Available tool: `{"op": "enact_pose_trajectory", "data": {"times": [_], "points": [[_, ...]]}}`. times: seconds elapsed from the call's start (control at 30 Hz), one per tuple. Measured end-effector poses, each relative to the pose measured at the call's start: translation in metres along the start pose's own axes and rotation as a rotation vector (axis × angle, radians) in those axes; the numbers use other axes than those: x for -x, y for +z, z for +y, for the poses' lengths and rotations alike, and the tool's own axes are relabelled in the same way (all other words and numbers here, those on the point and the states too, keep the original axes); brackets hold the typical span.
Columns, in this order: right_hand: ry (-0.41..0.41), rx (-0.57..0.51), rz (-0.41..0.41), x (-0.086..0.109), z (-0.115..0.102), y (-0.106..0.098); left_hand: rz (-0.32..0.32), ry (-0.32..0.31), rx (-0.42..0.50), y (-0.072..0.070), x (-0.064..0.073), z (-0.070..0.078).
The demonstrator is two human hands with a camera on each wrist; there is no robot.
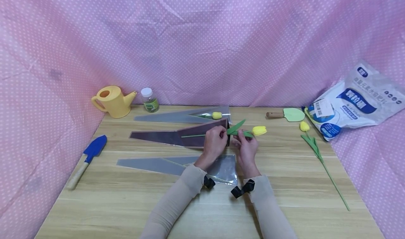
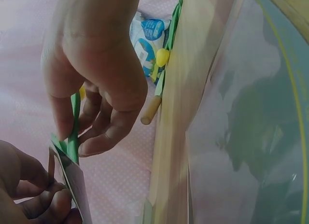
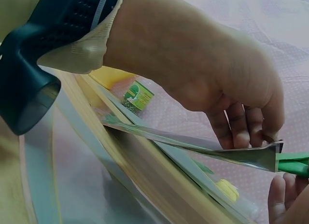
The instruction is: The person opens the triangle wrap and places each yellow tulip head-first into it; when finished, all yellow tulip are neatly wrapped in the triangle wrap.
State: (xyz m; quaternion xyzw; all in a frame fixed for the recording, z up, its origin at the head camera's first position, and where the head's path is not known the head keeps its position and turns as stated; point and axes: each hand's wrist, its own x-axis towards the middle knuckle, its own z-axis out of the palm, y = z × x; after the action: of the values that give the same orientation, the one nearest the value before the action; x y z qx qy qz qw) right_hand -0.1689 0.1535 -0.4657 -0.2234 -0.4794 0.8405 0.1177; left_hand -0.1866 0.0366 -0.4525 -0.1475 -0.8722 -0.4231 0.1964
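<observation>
My left hand [image 1: 216, 144] pinches the edge at the wide mouth of a dark flower sleeve [image 1: 155, 137]; the right wrist view shows these fingers [image 3: 239, 130] at the rim. With my right hand [image 1: 248, 150] I hold a yellow tulip [image 1: 259, 130] by its green leaves and stem, just outside that mouth. The tulip's stem [image 1: 193, 136] lies along the dark sleeve, and its flower head points right. Behind lies a clear sleeve [image 1: 164, 117] with another yellow tulip [image 1: 216, 115] in it. A flat clear sleeve [image 1: 142, 162] lies nearer, partly hidden by my left forearm.
At the right, a single tulip [image 1: 319, 154] lies beside a white fertilizer bag [image 1: 357, 101] and a green trowel [image 1: 293, 114]. On the left are a yellow watering can [image 1: 114, 101], a lidded jar [image 1: 150, 100] and a blue trowel [image 1: 95, 148]. Pink dotted cloth [image 1: 202, 45] surrounds the table.
</observation>
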Motion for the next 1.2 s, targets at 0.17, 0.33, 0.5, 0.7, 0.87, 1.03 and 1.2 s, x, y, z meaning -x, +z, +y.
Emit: {"op": "enact_pose_trajectory", "data": {"times": [0.17,0.33,0.5,0.7,0.87,1.03,1.2], "points": [[0.031,0.029,0.000,0.0024,0.0003,0.0020,-0.001,0.017,0.005,-0.0001,0.0015,0.0007],[0.045,0.048,-0.001,0.0038,0.0012,0.0034,-0.001,0.023,-0.004,-0.0007,0.0019,0.0019],[0.066,0.069,0.007,0.0041,0.0039,0.0042,0.003,0.033,-0.028,-0.0005,0.0019,0.0029],[0.054,-0.026,-0.010,0.0060,0.0043,0.0061,0.014,0.038,-0.029,-0.0013,0.0015,0.0032],[0.028,-0.138,-0.002,0.0070,0.0026,0.0047,0.038,0.055,-0.026,-0.0026,0.0006,0.0024],[0.009,-0.133,0.011,0.0064,0.0003,0.0030,0.032,0.044,-0.045,-0.0029,0.0003,0.0020],[-0.037,-0.164,0.023,0.0041,-0.0002,0.0030,0.036,0.042,-0.073,-0.0025,-0.0003,0.0016]]}}
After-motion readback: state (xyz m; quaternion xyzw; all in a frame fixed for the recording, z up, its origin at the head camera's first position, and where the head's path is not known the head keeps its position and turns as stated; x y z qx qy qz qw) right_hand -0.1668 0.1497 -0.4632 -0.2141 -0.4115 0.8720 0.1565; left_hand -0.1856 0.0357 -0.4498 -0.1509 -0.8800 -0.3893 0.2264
